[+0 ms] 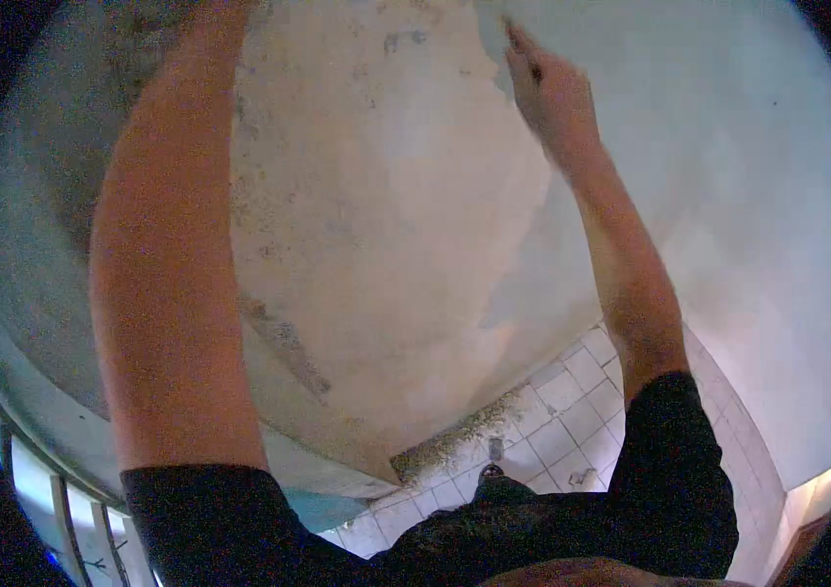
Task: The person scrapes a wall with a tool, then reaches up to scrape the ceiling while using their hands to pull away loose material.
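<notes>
A wall fills most of the head view, with a bare, blotchy beige patch (386,196) in the middle and light blue-grey paint (728,147) to the right. My right hand (554,93) is raised at the ragged border between the two, its fingers closed. A small dark spot shows in the fist and a thin tip points up and left from it; what it grips I cannot make out. My left arm (171,264) reaches straight up along the left side, and the hand is cut off by the top edge.
Below lies a white tiled floor (572,391) with crumbled debris (474,426) along the wall's foot. A foot (491,472) stands there. A ledge (327,460) juts out at lower left, near a barred window (63,519).
</notes>
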Tool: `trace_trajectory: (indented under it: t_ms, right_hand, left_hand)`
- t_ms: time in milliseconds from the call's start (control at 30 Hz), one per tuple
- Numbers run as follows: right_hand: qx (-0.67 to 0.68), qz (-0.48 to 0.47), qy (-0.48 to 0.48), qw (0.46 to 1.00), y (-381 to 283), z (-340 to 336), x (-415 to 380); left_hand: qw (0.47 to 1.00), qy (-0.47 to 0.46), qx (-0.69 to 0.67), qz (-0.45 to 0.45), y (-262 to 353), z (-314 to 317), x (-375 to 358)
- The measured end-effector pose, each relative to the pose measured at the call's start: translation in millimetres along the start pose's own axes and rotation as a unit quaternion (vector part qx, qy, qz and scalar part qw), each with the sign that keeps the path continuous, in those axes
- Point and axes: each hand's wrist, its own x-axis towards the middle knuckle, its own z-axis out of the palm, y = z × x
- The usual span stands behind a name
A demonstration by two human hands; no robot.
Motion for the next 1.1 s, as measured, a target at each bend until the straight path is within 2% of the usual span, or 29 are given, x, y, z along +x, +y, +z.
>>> trace_trajectory:
  t_ms: [67, 100, 133, 167, 200, 233, 267, 300, 333, 367, 400, 433, 467, 500, 533, 567, 633, 667, 733, 767, 800, 867, 933, 967, 1033, 1100]
  right_hand:
    - [-0.002, 0.037, -0.108, 0.993, 14.6, 0.0, -68.2]
    - [0.135, 0.146, -0.165, 0.966, 12.8, -3.3, -105.0]
    - [0.404, 0.392, -0.179, 0.807, 8.5, -11.3, -141.5]
    - [0.352, 0.452, -0.236, 0.785, 41.9, 16.1, -202.2]
    - [0.368, 0.469, -0.212, 0.774, 39.6, 17.6, -244.6]
    - [0.341, 0.5, -0.271, 0.749, 51.2, 16.8, -292.8]
    - [0.207, 0.551, -0.413, 0.695, 17.0, -19.2, -277.7]
    - [0.196, 0.481, -0.357, 0.776, 36.2, -8.6, -343.2]
    - [0.173, 0.476, -0.403, 0.762, 52.0, -1.7, -397.2]
    - [0.235, 0.568, -0.352, 0.706, 41.7, -12.0, -421.2]
    - [0.291, 0.653, -0.298, 0.632, 33.5, -16.4, -439.8]
    - [0.301, 0.656, -0.3, 0.625, 34.2, -17.5, -454.6]
    - [0.285, 0.621, -0.306, 0.663, 41.4, -13.7, -468.9]
    - [0.267, 0.583, -0.309, 0.702, 50.0, -12.2, -481.5]
    - [0.166, 0.487, -0.409, 0.754, 68.7, 0.6, -499.1]
    - [0.172, 0.487, -0.414, 0.749, 71.5, 3.0, -492.6]
    - [0.286, 0.51, -0.355, 0.729, 74.1, -3.0, -436.7]
    - [0.292, 0.509, -0.36, 0.725, 66.8, -10.6, -399.7]
    - [0.335, 0.603, -0.301, 0.658, 53.1, -24.3, -318.7]
    - [0.364, 0.54, -0.26, 0.713, 59.2, -18.4, -303.0]
    - [0.389, 0.473, -0.218, 0.76, 64.9, -8.4, -288.9]
    - [0.437, 0.399, -0.175, 0.787, 75.5, 8.3, -250.7]
    - [0.378, 0.23, -0.136, 0.886, 63.9, 2.9, -196.9]
    - [0.386, 0.227, -0.141, 0.883, 59.7, 1.2, -170.9]
    - [0.362, 0.157, -0.178, 0.902, 52.1, -3.1, -127.6]
    - [0.362, 0.133, -0.12, 0.915, 46.2, 6.8, -101.4]
  left_hand:
    - [0.999, 0.027, -0.032, -0.001, 4.2, -3.6, -1.7]
    - [0.998, 0.041, -0.051, -0.004, 7.6, 1.6, -1.5]
    - [0.996, 0.054, -0.071, -0.008, 11.2, 4.9, -0.8]
    - [0.996, 0.058, -0.072, -0.007, 14.6, 7.3, -0.6]
    - [0.999, 0.052, -0.006, -0.001, 16.0, 5.4, -0.6]
    - [0.997, 0.044, 0.062, 0.006, 17.1, 1.0, -1.3]
    - [0.996, 0.048, 0.067, 0.012, 15.8, -0.1, 1.5]
    - [0.994, 0.073, 0.075, 0.02, 19.6, 0.6, 1.3]
    - [0.991, 0.097, 0.083, 0.028, 23.0, -1.5, 0.9]
    - [0.99, 0.099, 0.089, 0.04, 21.6, -4.1, 2.9]
    - [0.995, 0.087, 0.002, 0.049, 12.3, -1.2, 0.5]
    - [0.992, 0.071, -0.086, 0.057, 7.7, -0.1, 2.0]
    - [0.992, 0.061, -0.084, 0.065, 4.0, 9.5, 1.9]
    - [0.994, 0.073, -0.017, 0.074, -0.6, 11.1, 2.4]
    - [0.992, 0.086, 0.051, 0.083, 1.1, 12.8, 3.6]
    - [0.991, 0.08, 0.055, 0.087, 5.5, 14.6, 1.4]
    - [0.994, 0.08, 0.017, 0.07, 13.6, 12.1, -6.9]
    - [0.995, 0.08, -0.002, 0.061, 18.5, 12.3, -13.2]
    - [0.994, 0.09, -0.037, 0.043, 29.4, 1.5, -16.5]
    - [0.994, 0.09, -0.028, 0.048, 45.5, -6.9, -21.9]
    - [0.992, 0.059, -0.09, 0.062, 72.3, -13.4, -37.6]
    - [0.974, -0.01, -0.21, 0.086, 134.3, -27.4, -73.8]
    - [0.956, -0.075, -0.252, 0.13, 179.6, -40.0, -103.6]
    - [0.952, -0.099, -0.267, 0.108, 198.4, -45.6, -116.0]
    - [0.95, -0.126, -0.274, 0.086, 229.0, -54.8, -130.3]
    - [0.95, -0.128, -0.278, 0.065, 248.4, -55.9, -136.4]
